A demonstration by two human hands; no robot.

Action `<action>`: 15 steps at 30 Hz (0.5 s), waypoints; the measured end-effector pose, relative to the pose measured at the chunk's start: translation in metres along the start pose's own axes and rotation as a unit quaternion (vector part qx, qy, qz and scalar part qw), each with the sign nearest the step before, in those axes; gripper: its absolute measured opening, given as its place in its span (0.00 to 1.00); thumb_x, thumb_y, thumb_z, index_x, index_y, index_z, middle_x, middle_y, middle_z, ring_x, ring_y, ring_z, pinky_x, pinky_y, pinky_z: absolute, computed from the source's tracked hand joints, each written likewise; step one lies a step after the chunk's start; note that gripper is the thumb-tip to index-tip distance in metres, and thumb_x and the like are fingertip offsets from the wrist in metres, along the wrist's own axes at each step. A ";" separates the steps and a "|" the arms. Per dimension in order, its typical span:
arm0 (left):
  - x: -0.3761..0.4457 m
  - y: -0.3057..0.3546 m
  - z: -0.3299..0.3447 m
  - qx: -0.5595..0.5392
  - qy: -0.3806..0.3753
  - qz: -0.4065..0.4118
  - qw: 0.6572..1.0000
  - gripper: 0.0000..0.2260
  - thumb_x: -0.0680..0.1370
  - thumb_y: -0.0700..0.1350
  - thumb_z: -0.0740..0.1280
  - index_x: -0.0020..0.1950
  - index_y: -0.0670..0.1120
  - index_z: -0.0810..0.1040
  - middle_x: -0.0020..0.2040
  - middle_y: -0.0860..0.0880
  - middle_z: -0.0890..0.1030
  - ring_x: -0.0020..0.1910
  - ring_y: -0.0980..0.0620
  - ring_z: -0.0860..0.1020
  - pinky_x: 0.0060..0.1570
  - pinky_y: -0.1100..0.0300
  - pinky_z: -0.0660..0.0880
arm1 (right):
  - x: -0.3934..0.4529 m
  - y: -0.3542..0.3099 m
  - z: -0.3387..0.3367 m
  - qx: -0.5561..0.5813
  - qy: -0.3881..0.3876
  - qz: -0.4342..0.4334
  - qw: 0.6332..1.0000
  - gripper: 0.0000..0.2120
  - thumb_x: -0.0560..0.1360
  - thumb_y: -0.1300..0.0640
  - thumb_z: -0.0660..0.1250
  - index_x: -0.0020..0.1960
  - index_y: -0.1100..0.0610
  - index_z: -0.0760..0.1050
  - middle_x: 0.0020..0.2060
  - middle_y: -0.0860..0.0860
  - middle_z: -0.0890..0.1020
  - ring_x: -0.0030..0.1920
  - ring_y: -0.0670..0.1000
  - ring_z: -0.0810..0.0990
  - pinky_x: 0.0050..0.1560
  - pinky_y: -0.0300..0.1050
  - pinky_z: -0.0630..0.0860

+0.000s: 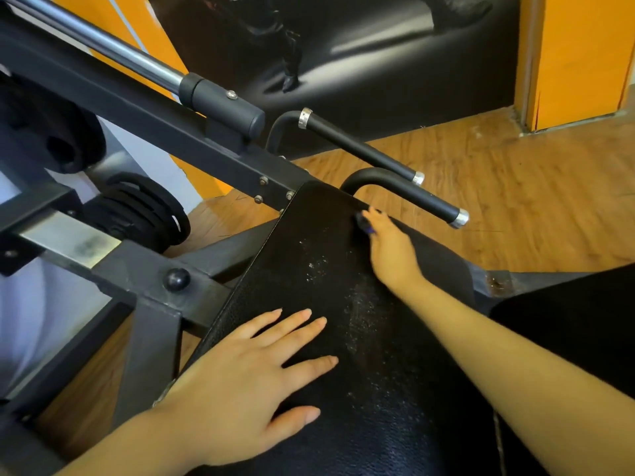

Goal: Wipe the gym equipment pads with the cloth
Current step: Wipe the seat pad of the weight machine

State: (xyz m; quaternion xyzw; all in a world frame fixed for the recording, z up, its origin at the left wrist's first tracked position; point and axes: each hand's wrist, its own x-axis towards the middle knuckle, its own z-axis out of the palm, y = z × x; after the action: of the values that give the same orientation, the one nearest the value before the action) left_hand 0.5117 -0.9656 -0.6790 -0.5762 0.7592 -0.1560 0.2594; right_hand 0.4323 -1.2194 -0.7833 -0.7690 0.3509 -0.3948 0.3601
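Flattened on the near part of the black bench pad point(395, 389), the left hand point(240, 383) steadies it while the right hand's fingers point(372, 218), pinched on a barely visible cloth point(362, 223), are worked at the far end; white specks point(357, 310) midway suggest wiping is unfinished.

Cloth point(365, 224) mostly hidden under blurred right hand point(391, 250).

Beyond the machine's dark steel frame point(147, 290), two black handle bars point(360, 146) with chrome caps jut over a wood-plank floor point(515, 187), with stacked weight plates point(137, 207) at left.
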 end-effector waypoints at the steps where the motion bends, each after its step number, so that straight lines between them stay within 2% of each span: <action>1: 0.000 0.000 0.000 -0.001 0.000 -0.002 1.000 0.23 0.80 0.66 0.52 0.72 0.61 0.68 0.75 0.50 0.66 0.75 0.50 0.63 0.69 0.53 0.55 | -0.003 0.016 -0.008 0.004 0.009 0.030 0.999 0.23 0.81 0.68 0.55 0.74 0.57 0.63 0.75 0.53 0.63 0.76 0.53 0.57 0.73 0.44 0.52; 4: 0.000 0.000 0.001 -0.001 -0.004 -0.007 1.000 0.24 0.80 0.66 0.52 0.73 0.61 0.67 0.75 0.49 0.65 0.75 0.49 0.62 0.72 0.51 0.56 | -0.015 0.030 -0.019 0.013 0.011 0.065 0.998 0.22 0.81 0.68 0.55 0.74 0.57 0.64 0.74 0.53 0.63 0.76 0.54 0.58 0.72 0.42 0.51; 6: 0.001 0.001 0.001 -0.011 -0.011 -0.020 1.000 0.24 0.80 0.65 0.52 0.74 0.60 0.66 0.76 0.49 0.65 0.75 0.48 0.62 0.72 0.50 0.57 | -0.020 0.010 -0.014 0.013 0.004 0.031 0.999 0.22 0.81 0.67 0.54 0.74 0.56 0.63 0.75 0.52 0.62 0.76 0.52 0.56 0.72 0.40 0.50; 9: 0.009 0.004 0.003 -0.038 -0.013 -0.078 0.996 0.22 0.81 0.62 0.52 0.74 0.59 0.67 0.76 0.47 0.65 0.75 0.47 0.62 0.69 0.51 0.55 | -0.027 -0.033 0.005 0.003 -0.038 -0.074 0.997 0.24 0.80 0.68 0.54 0.74 0.56 0.62 0.75 0.51 0.61 0.76 0.50 0.55 0.72 0.39 0.48; 12: 0.031 -0.003 0.001 -0.049 -0.027 -0.128 0.990 0.24 0.80 0.61 0.48 0.74 0.58 0.66 0.76 0.45 0.65 0.76 0.47 0.60 0.75 0.52 0.53 | -0.029 -0.048 0.014 0.000 -0.048 -0.093 0.994 0.24 0.80 0.69 0.55 0.74 0.55 0.63 0.76 0.50 0.60 0.76 0.49 0.53 0.72 0.39 0.50; 15: 0.056 -0.018 0.001 -0.064 -0.008 -0.142 0.988 0.31 0.75 0.64 0.35 0.78 0.61 0.52 0.80 0.47 0.49 0.78 0.49 0.45 0.72 0.54 0.37 | -0.026 -0.041 0.013 -0.003 -0.042 -0.069 0.997 0.24 0.80 0.68 0.56 0.74 0.55 0.62 0.76 0.50 0.60 0.76 0.49 0.53 0.73 0.43 0.53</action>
State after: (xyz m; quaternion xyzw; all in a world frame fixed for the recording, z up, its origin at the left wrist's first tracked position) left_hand 0.5153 -1.0247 -0.6821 -0.6950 0.6756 -0.1379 0.2036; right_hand 0.4430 -1.1740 -0.7640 -0.8082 0.2833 -0.3851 0.3438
